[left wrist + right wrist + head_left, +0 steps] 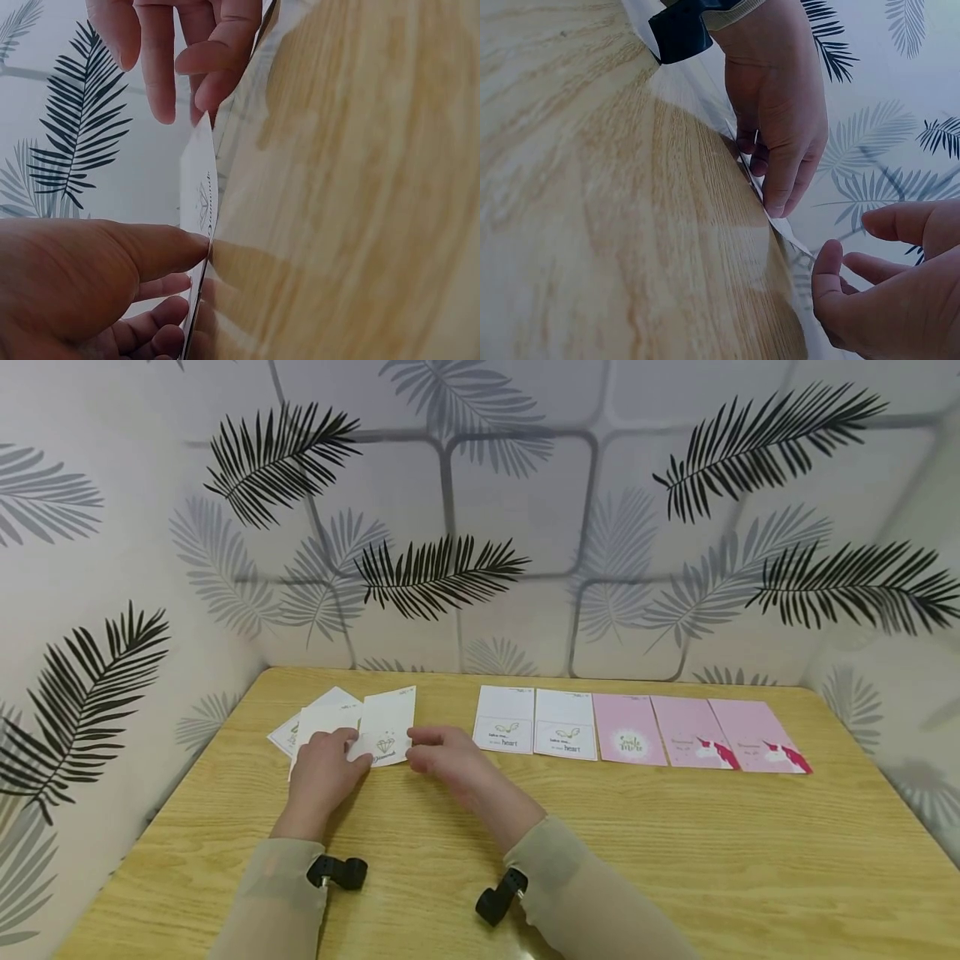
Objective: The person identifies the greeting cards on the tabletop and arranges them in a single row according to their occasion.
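Note:
A white card (pixel 387 714) with a line-drawn diamond lies slightly raised at the table's left side. My left hand (pixel 322 772) holds its lower left corner, thumb on the printed face. In the left wrist view, that thumb (pixel 176 247) bears on the edge of the card (pixel 201 176), with the other fingers curled beyond it. At the card's right edge is my right hand (pixel 457 764), thumb and fingers spread loosely, its fingertips touching or close to the edge. More white cards (pixel 330 696) lie overlapping under and beside the left hand, partly hidden.
Rightward along the wooden table (pixel 600 843) runs a row: two white cards with gold wings (pixel 504 706), a pink card with a white burst (pixel 628 714) and two pink unicorn cards (pixel 690 714). A leaf-patterned wall (pixel 517 635) stands behind.

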`<state>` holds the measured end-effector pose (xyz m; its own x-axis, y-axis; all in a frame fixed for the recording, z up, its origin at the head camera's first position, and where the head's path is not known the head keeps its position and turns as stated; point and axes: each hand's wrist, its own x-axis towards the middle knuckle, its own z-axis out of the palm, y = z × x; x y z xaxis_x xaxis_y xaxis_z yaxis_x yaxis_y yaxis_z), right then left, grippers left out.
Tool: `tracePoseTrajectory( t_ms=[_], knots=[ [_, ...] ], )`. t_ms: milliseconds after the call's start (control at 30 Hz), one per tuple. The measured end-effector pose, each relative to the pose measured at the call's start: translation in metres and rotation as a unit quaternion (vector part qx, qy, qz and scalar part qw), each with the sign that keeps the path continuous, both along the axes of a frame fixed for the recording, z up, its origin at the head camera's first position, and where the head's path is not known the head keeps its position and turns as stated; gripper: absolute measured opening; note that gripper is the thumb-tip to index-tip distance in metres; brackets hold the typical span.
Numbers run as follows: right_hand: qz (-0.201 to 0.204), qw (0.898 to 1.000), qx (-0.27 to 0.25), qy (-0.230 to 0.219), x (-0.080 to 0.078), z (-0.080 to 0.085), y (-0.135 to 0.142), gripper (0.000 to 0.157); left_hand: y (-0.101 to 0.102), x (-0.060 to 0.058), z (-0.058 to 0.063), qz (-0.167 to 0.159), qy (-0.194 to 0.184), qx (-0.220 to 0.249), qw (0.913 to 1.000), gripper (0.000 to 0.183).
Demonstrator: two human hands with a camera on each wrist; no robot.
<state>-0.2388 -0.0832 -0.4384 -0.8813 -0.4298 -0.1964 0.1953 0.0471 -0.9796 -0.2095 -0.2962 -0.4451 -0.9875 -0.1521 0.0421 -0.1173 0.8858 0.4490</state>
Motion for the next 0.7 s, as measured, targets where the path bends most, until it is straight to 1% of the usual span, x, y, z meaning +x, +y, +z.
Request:
tracePoseTrajectory(
  t_ms=[167,300,400,567,700],
  knots=[
    [0.004,1.0,-0.009,-0.003,0.0,-0.0006,0.0003,0.053,-0.0008,-0.0001,-0.0007,-0.005,0.005,-0.002,1.0,0.052],
    [0.008,1.0,-0.01,-0.001,-0.0001,-0.001,-0.0007,0.058,-0.0012,-0.0001,-0.001,-0.009,0.01,-0.005,0.9999,0.051],
    [0.011,1.0,-0.001,0.003,0.0002,-0.0002,-0.0011,0.059,-0.0011,-0.0002,-0.0008,-0.008,0.007,-0.005,0.9999,0.051],
    [0.023,1.0,0.018,0.005,0.0017,0.0017,-0.0002,0.055,-0.0015,-0.0008,0.0002,-0.008,0.001,0.001,1.0,0.051],
    [0.019,0.999,0.029,0.006,0.0027,0.0032,0.0008,0.056,-0.0028,-0.0023,0.0012,-0.008,0.003,0.013,0.9999,0.052]
  ],
)
